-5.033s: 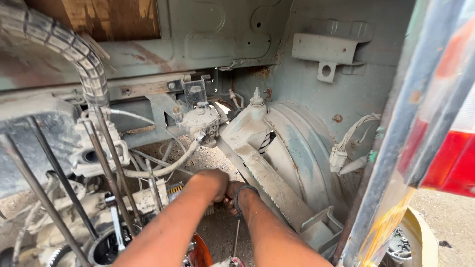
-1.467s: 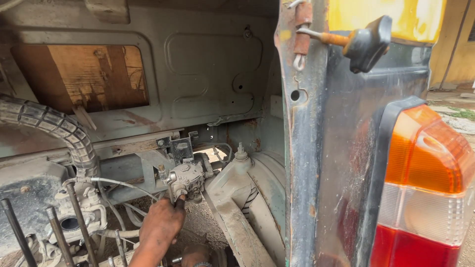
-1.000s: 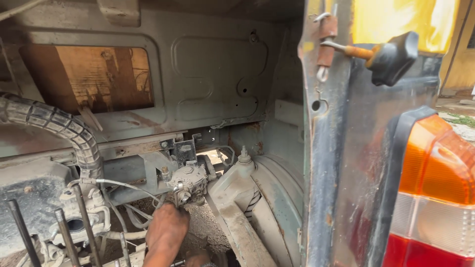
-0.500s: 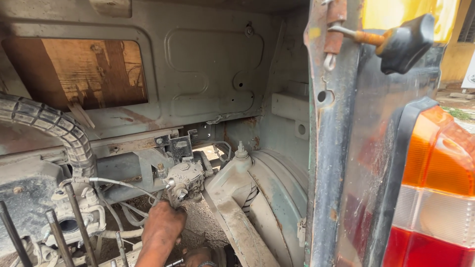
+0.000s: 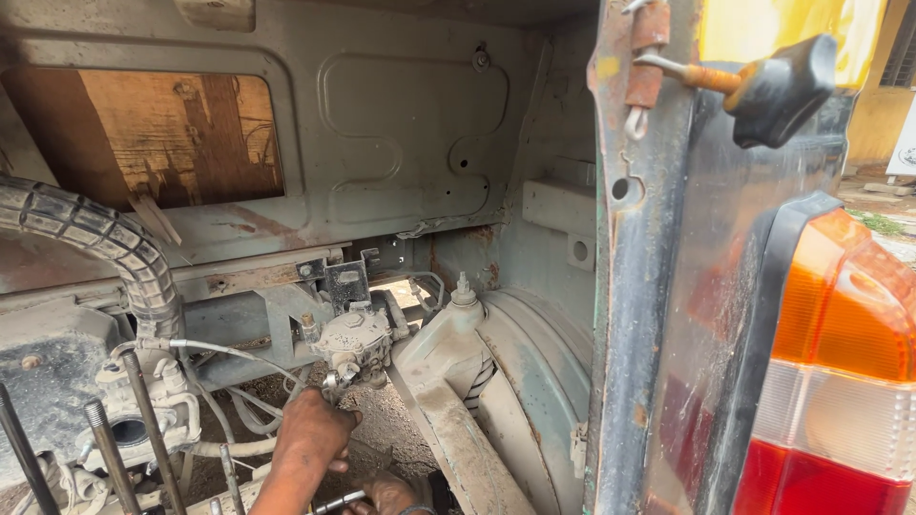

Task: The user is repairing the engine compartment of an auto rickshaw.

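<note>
- Grey sheet-metal bay, dusty and rust-streaked, with a brown wooden panel showing through its upper-left cut-out.
- Carburettor: pale cast metal, mounted below a black bracket at the middle of the bay.
- Left hand: grimy, fingers curled closed just under the carburettor, touching its lower fittings; what it grips is hidden by the knuckles.
- Right hand: low at the frame's bottom edge, partly cut off, closed on a thin metal tool.
- Ribbed hose: black, curving down from the upper left to the engine block.
- Thin white cable: running from the hose's end toward the carburettor.
- White tank: capped, just right of the carburettor, against the round wheel arch.
- Rusty door edge: upright on the right, with a black knob on a rusted rod.
- Tail lamp: orange over clear over red, nearest the camera.
</note>
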